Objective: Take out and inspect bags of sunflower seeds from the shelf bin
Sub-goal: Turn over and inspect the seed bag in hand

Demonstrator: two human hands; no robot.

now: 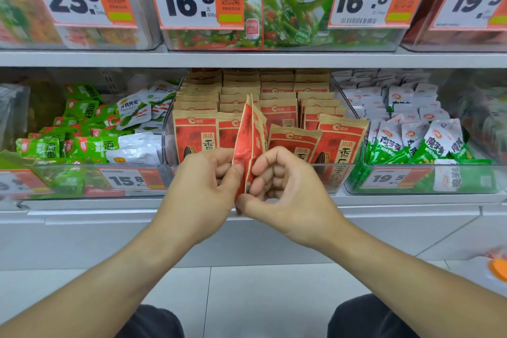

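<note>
Clear bin (354, 173) open at top; access gap lies between its front wall and the upper shelf edge (247, 60) overhead. Bin packed with upright seed bags (277, 115) back to front, little slack between rows. Both hands, left hand (204, 186) and right hand (285, 186), with the held bag (248, 143), block the bin's front middle. Side walls close lateral entry; neighbouring bins touch at left and right. Open space in front of the shelf, above the floor (247, 282).
</note>
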